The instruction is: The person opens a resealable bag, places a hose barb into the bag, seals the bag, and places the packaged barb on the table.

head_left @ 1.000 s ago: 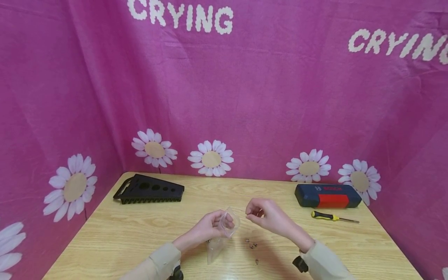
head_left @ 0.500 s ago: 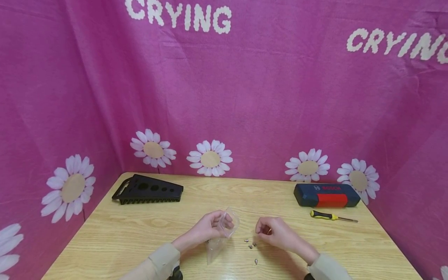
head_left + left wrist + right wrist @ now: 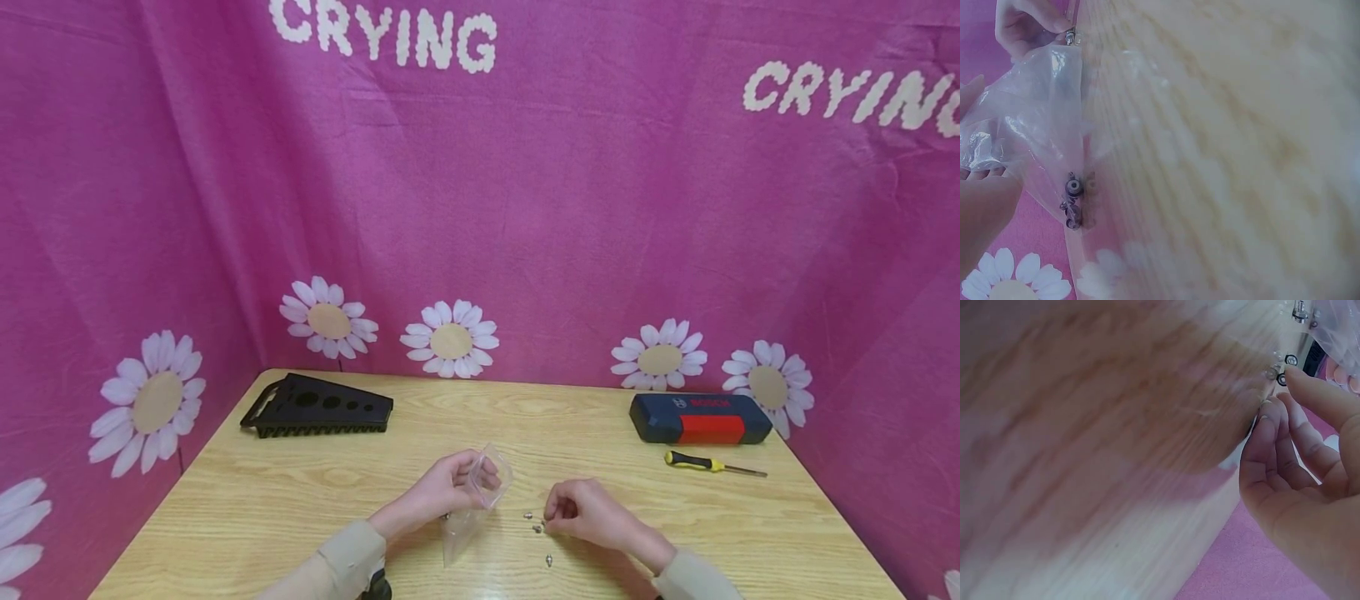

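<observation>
Clear plastic bag (image 3: 465,533) in the left hand (image 3: 442,487), over the near middle of the table (image 3: 225,500). Left fingers curled round the upper bag; mouth stands partly open, facing the right hand (image 3: 592,512); lower end hangs toward the table. Left wrist view: several dark metal pieces (image 3: 1073,190) clustered in the bag's bottom corner, seen through the film.

Right hand low, just right of the bag, fingers bent, thumb and forefinger tips close together at one small metal fitting (image 3: 1070,37). Whether they pinch it or only touch it, cannot tell. Loose fittings (image 3: 527,516) lie between bag and right hand; another lone fitting (image 3: 549,561) nearer the wearer, apart from the group.

Rear left of table: black slotted rack (image 3: 322,406) with round holes and a loop handle. Rear right: dark blue case (image 3: 656,419), red panel, BOSCH lettering. Just in front of it, yellow-and-black screwdriver (image 3: 693,462), shaft pointing right. Pink cloth (image 3: 555,208) behind and at both sides, daisies, white CRYING letters. Beige sleeves (image 3: 352,554) on both arms.
</observation>
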`<state>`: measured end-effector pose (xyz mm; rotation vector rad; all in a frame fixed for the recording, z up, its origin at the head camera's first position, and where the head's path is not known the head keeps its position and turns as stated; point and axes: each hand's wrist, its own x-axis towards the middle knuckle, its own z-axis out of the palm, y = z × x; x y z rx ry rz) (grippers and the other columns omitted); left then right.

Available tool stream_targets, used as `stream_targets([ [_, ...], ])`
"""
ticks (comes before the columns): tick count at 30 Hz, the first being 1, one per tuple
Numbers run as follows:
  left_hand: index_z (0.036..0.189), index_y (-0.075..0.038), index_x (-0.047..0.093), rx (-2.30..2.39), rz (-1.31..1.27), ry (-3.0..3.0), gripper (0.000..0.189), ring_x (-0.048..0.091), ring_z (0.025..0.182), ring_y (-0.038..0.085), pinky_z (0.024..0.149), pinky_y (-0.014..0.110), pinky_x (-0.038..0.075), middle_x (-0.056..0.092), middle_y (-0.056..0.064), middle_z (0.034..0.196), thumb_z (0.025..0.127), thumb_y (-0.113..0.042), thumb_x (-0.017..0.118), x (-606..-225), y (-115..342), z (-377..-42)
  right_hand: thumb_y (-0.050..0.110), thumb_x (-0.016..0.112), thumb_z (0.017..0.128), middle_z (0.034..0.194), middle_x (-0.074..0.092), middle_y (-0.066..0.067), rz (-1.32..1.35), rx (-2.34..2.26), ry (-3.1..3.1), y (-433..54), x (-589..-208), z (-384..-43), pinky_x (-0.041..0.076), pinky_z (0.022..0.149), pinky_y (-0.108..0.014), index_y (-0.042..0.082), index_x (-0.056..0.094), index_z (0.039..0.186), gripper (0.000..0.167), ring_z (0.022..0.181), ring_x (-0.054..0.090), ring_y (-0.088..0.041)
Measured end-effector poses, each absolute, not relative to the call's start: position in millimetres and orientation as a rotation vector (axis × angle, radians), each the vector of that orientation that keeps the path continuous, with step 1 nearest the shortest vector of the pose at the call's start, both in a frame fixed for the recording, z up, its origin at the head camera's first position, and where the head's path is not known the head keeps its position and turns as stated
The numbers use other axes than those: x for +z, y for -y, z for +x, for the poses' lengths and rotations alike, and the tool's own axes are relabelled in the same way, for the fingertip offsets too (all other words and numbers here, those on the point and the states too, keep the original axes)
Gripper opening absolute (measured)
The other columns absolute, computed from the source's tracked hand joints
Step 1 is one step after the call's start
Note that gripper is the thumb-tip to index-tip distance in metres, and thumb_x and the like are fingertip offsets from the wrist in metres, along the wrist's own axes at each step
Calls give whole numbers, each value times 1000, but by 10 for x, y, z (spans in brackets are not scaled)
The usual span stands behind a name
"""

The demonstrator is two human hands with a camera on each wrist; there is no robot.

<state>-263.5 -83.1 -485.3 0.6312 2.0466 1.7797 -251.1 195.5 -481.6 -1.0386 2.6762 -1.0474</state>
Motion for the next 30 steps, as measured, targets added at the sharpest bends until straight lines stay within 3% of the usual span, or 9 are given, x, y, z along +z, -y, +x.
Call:
stream_targets([
  [8,115,1,58,1771,619,-2052,31,63,98,9,82,24,53,66,11,116,86,3,66,-4850,824,-2633,12,78,83,72,67,5,-1059,-1013,-2692,-1953,-4828,-2517,45,59,-14,11,69,80,10,66,49,10],
  [22,118,3,57,1787,637,-2035,34,65,110,16,84,25,54,65,22,122,85,6,63,-4850,821,-2623,6,72,87,75,64,7,-1004,-1056,-2656,-1924,-4738,-2518,45,58,-15,12,66,83,10,66,49,7],
  [30,116,1,58,1776,620,-2050,31,64,97,9,83,25,54,67,11,116,86,3,66,-4882,809,-2643,1,69,87,75,67,3,-1024,-1064,-2719,-1889,-4519,-2540,48,60,-17,10,64,83,11,68,52,6],
])
